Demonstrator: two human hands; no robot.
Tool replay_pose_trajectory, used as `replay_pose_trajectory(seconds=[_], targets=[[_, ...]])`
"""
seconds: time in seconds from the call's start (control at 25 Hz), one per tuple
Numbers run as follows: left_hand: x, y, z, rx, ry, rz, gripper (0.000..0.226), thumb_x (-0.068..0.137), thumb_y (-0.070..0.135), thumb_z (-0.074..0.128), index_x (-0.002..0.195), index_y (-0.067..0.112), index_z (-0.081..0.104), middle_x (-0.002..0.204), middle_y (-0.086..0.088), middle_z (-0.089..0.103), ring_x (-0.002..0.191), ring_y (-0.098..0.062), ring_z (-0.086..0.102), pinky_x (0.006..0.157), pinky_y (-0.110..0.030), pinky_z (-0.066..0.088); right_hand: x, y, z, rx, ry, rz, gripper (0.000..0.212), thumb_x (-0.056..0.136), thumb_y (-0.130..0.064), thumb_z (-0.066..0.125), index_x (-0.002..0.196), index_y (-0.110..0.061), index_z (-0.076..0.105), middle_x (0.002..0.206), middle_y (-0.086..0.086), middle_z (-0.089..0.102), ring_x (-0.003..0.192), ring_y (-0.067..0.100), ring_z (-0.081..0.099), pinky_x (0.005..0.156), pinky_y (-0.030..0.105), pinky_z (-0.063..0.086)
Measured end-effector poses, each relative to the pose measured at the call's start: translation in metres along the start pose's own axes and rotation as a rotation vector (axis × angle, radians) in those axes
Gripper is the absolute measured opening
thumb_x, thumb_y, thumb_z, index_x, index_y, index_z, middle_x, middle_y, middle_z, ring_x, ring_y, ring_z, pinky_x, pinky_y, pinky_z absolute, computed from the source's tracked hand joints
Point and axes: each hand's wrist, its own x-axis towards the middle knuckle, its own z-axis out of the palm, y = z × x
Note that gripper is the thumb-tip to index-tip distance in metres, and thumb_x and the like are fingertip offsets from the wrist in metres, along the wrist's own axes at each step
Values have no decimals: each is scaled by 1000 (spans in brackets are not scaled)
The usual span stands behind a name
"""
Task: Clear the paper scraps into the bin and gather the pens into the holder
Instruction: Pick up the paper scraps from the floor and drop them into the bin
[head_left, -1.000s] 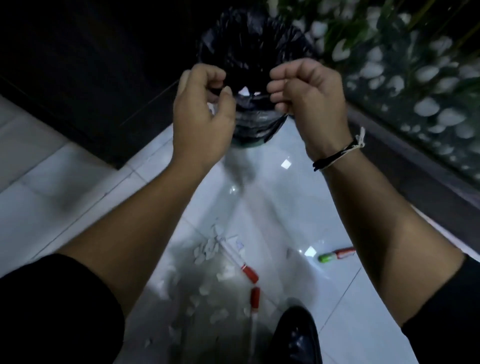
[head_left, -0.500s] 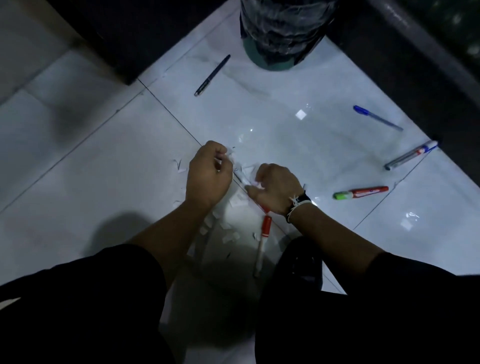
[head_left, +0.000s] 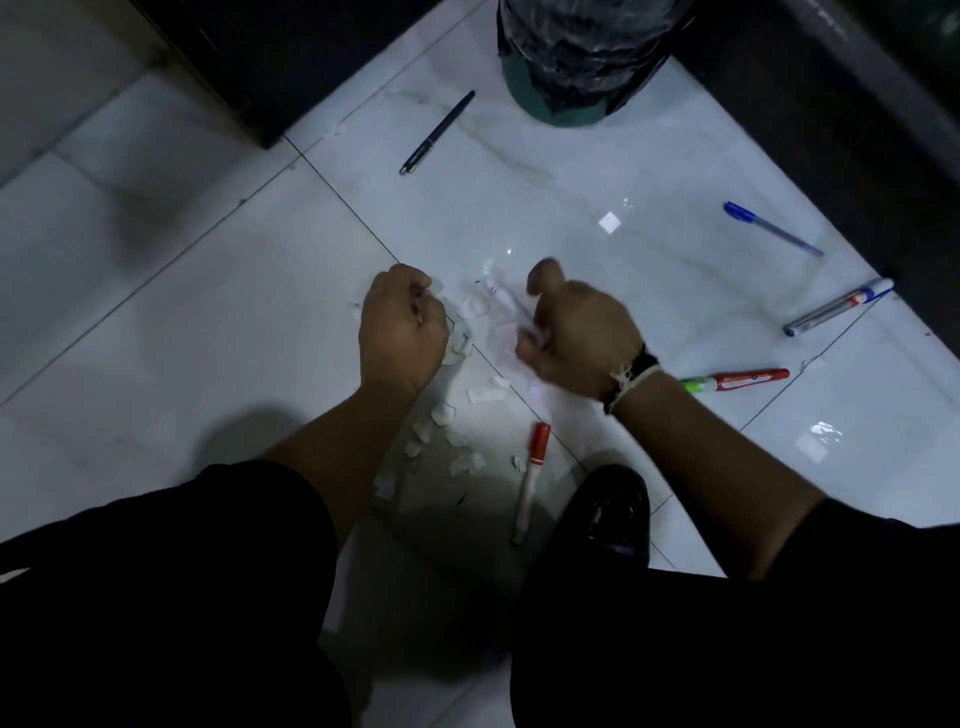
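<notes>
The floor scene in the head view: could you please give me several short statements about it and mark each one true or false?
1. Paper scraps lie on the floor tiles between the forearms. True.
2. The dark pen stands inside the bin. False: it lies on the floor beside the bin.
3. The right hand has a band at its wrist. True.
4. The blue pen is in the left hand. False: it lies on the floor far to the right.
5. A red-capped marker lies near a black shoe. True.

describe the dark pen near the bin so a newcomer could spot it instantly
Start at the green-based bin lined with a black bag at the top. Left of its base, a slim dark pen lies diagonally, alone on the white tile floor. The other pens are coloured; this one is near-black.
</notes>
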Motion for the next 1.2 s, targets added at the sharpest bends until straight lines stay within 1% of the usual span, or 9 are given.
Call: replay_pose_trajectory(seconds=[0.16,0.32,0.48,0.56,0.64,0.76,0.96,1.08,1.2], targets=[[6,-19,1,164,88,54,34,93,25,53,121,8,62,130,-15,56,117,-30,52,95,-34,45,44,40,-18,-8,-24,175,49,82,-25,63,122,-9,41,88,10,68,78,36,63,64,39,52],[5,-38,4,200,89,17,34,98,28,53,127,14,59,138,-10,52,124,-26,49,102,-44,51,49,48,-24,199,-167,158,50,81,-19,72,121,-10,44,89,6,68,81,31,65,72,39,53],[0,-43,3,229,128,47,35,99,29,50,129,14,56,141,-11,50,128,-27,47,107,-47,48,37,50,-37,432,-140,220,47,81,-16,72,122,-18,48,92,4,69,62,20,64,56,37,57],[3,-39,3,327,161,46,39,99,32,49,134,16,53,151,-13,43,140,-32,40,121,-52,32,44,67,-39,332,44,263,42,85,-18,68,124,-15,53,93,3,70,65,18,64,63,31,53],[8,-37,5,404,182,-33,48,99,41,46,142,20,48,162,-14,31,151,-35,26,124,-53,11,61,96,-35,119,160,326,34,89,-20,63,121,-8,60,100,11,70,85,26,65,74,29,47],[8,-43,9,285,82,-148,59,101,47,35,152,17,39,167,-15,20,155,-36,14,127,-56,13,72,117,-18,-32,131,380,31,87,-25,50,107,-5,65,107,20,63,99,40,58,73,31,37],[-9,-45,25,107,-11,27,61,105,42,27,157,10,29,169,-8,21,158,-24,12,130,-42,11,38,58,37,-14,344,142,41,93,-24,56,127,-2,59,124,20,58,116,35,51,101,39,43],[-19,-42,37,89,-57,159,56,106,33,28,156,7,32,165,-11,30,155,-24,23,129,-44,16,27,15,74,13,120,90,66,98,-42,48,146,3,42,150,23,44,141,35,39,121,42,29],[-32,-57,41,91,-62,330,49,106,20,36,151,0,38,159,-18,39,151,-29,33,124,-50,26,27,-11,87,84,-7,-107,68,97,-39,48,149,3,39,156,22,39,147,34,34,121,49,28]])
